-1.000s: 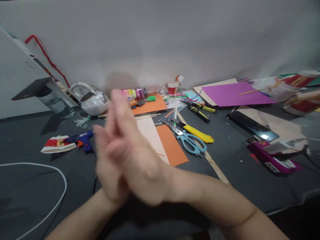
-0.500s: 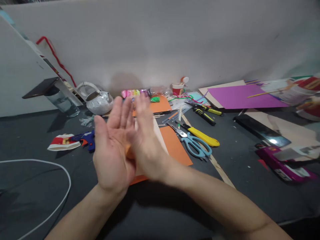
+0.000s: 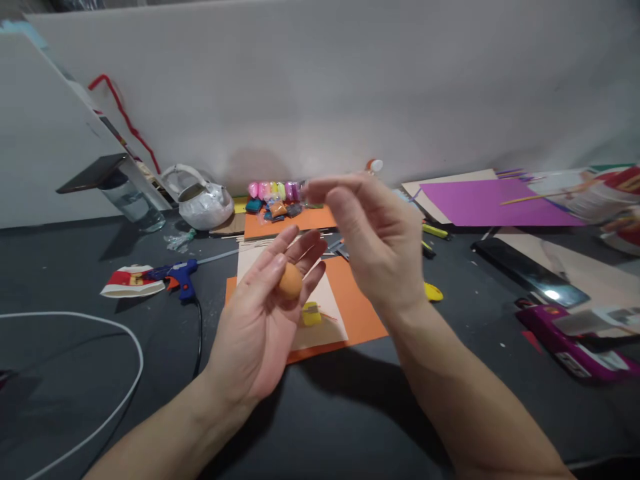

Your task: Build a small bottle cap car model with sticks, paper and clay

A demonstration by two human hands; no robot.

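My left hand [image 3: 263,317] is palm up, its fingers loosely curled. An orange modelling clay ball [image 3: 290,281] rests on those fingers, with the thumb against its side. To the right and a little higher, my right hand [image 3: 377,243] is lifted away from the ball; its thumb and bent fingers are apart and nothing shows between them. Below the hands lie a pale sheet [image 3: 327,293] and an orange sheet [image 3: 363,300]. A small yellow piece [image 3: 311,313] with thin sticks sits on the pale sheet. My right hand and forearm hide most of the tools behind them.
Left are a blue glue gun [image 3: 183,279], a white cable [image 3: 135,347], a silvery kettle-shaped pot [image 3: 205,207] and a glass [image 3: 133,203]. Clay packets [image 3: 274,191] lie at the back. Right are a purple sheet [image 3: 490,200], a phone [image 3: 530,270] and a magenta object [image 3: 565,340].
My hands, pressed together around the clay before, have parted. The right hand has lifted up and right, while the left tilts and shows the orange ball on its fingers.
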